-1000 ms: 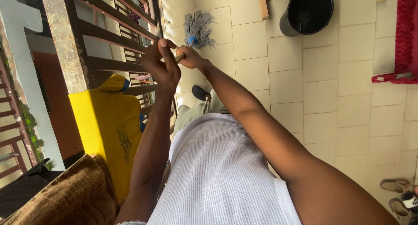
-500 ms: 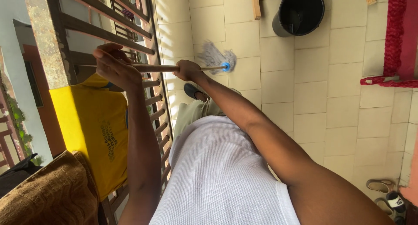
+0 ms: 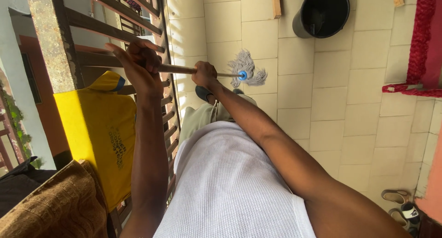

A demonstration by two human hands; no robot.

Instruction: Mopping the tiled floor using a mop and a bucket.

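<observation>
Behind both hands [image 3: 172,70], mop handle [image 3: 177,69] partly hidden

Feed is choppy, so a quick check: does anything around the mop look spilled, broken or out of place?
Nothing spilled or broken. The mop is held level above the tiled floor, left hand and right hand both gripping its handle. The black bucket stands upright. A yellow shirt and brown cloth hang over the railing.
</observation>
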